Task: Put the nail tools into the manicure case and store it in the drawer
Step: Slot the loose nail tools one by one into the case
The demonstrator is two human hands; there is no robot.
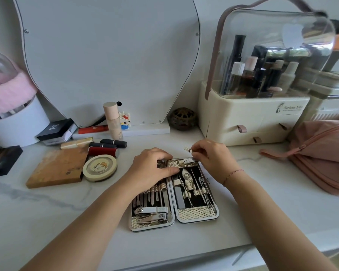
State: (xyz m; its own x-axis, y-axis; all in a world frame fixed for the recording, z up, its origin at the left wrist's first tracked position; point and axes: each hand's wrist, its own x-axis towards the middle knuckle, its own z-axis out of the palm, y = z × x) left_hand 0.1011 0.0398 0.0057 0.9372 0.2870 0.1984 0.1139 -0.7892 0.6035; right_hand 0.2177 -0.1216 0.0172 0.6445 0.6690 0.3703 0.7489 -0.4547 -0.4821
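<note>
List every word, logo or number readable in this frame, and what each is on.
"Serious Life": on the cream organizer, beside a small figure logo.
The line under it is too small to read.
Black box: a square white emblem on the lid, no words; the side label is blurred.
Orange tube: small print, unreadable.
Round tin: a cartoon only, no text.

Pretty bright and soft all over, only faint shadows on the countertop (47, 212), bit of glare on the clear organizer lid (311, 32), fisheye bending plus blur toward the edges, sharp mid-frame.
</note>
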